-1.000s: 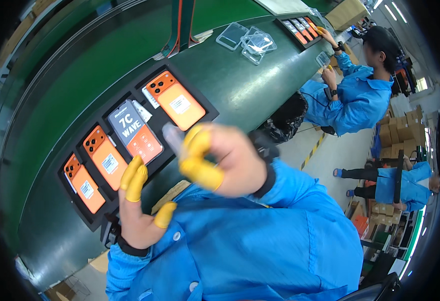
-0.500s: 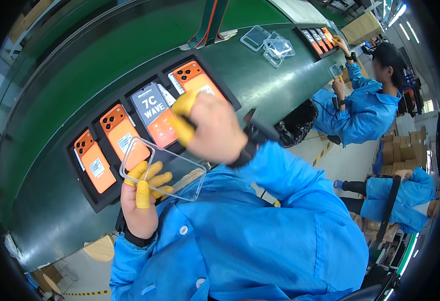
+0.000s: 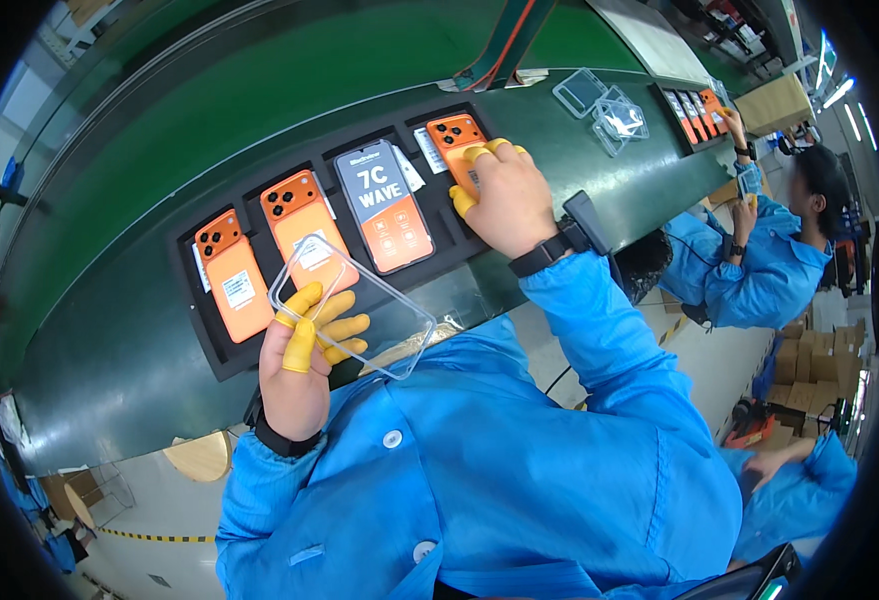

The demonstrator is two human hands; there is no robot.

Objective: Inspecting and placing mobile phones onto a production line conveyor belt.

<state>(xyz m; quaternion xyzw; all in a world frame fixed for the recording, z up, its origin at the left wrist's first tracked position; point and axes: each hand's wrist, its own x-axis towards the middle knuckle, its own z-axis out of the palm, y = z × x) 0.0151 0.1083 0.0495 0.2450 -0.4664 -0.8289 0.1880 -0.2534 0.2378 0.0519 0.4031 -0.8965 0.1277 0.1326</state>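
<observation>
My left hand pinches the near left end of a clear case between thumb and forefinger, the other fingers loosely spread behind it. The case is tilted, its upper corner in front of the second phone from the left. My right hand is half curled over the rightmost phone, fingers across it and thumb by its near left side; my hand covers the lower part, so I cannot tell how firmly I have it. That phone is in the right end of a black tray on the green desk. The leftmost phone and the second lie orange back up, while the third phone shows a grey and orange front. Yellow covers sit on my fingertips. Farther along the desk, more clear cases lie overlapping, and beyond them a co-worker in blue reaches to another tray of phones.
</observation>
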